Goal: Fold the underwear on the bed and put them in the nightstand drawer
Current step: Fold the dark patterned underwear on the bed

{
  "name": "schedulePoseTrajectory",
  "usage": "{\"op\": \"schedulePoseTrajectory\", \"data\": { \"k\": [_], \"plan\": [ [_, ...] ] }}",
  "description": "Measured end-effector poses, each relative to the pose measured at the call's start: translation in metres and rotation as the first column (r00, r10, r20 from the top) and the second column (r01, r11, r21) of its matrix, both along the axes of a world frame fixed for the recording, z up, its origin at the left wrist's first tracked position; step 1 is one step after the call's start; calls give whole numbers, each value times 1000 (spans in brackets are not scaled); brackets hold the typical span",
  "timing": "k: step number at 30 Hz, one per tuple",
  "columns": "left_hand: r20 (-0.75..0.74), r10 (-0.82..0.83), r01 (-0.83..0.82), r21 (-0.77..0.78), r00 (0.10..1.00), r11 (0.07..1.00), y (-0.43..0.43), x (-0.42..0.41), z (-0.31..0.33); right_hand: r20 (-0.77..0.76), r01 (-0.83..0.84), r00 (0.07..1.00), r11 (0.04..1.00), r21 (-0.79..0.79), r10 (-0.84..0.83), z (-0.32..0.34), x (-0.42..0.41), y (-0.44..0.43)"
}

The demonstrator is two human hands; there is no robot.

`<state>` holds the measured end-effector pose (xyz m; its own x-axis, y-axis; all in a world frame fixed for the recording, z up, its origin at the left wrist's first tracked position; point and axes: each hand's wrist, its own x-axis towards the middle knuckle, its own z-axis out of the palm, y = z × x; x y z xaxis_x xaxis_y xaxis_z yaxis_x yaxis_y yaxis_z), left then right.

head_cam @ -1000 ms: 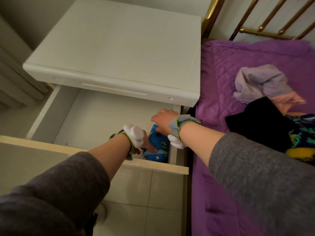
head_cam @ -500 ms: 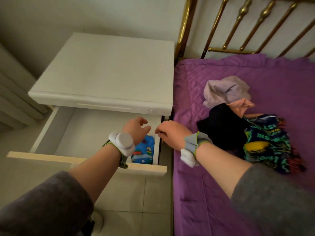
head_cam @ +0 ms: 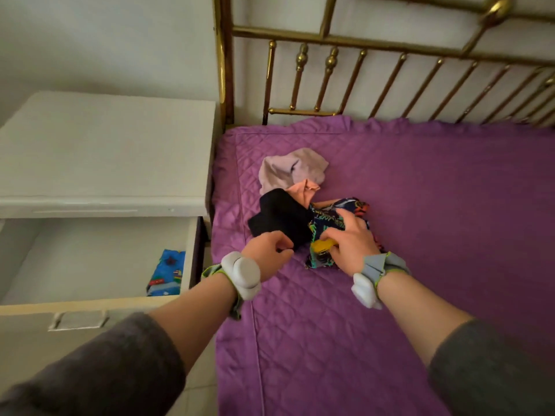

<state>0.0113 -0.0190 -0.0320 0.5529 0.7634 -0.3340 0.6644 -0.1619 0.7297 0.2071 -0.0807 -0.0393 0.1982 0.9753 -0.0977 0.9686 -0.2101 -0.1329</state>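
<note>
Left grip (head_cam: 267,252) was over the bed's near edge with its fingers curled in, right at the edge of the black underwear (head_cam: 282,217). I could not tell if it pinched the cloth or only touched it. Right grip (head_cam: 351,241) lay on the underwear with bright patterns (head_cam: 322,259), fingers loose and spread apart, not closed around it.

The big bed (head_cam: 435,205) had a purple quilted cover. Behind it stood a gold metal headboard (head_cam: 390,70) with thin bars. A white nightstand (head_cam: 105,151) stood just beside the bed, on the left. Its drawer (head_cam: 90,259) was pulled out.

Four pieces of underwear lay in a messy heap on the bed, near the nightstand side. The black one was touching the patterned one. A pale purple one (head_cam: 291,169) lay behind them, closer to the headboard. A small peach one (head_cam: 304,190) poked out between the pale purple one and the black one, partly hidden.

One folded blue underwear (head_cam: 166,274) sat in the drawer, against its right wall.

Each wrist wore a band with a white gadget (head_cam: 243,276). Both arms had grey sleeves (head_cam: 120,370).
</note>
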Motion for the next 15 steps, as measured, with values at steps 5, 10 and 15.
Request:
{"op": "schedulePoseTrajectory", "data": {
  "k": [5,10,15],
  "plan": [
    [-23,-30,30,-28,999,999,-8,15,-2,75,68,996,964,-257,-50,-8,24,0],
    [-26,-25,24,-26,999,999,-5,28,2,-257,134,959,989,54,-116,16,24,2],
    [129,-105,112,-46,986,993,-15,42,17,-653,350,743,917,191,-147,65,14,3]
  ]
}}
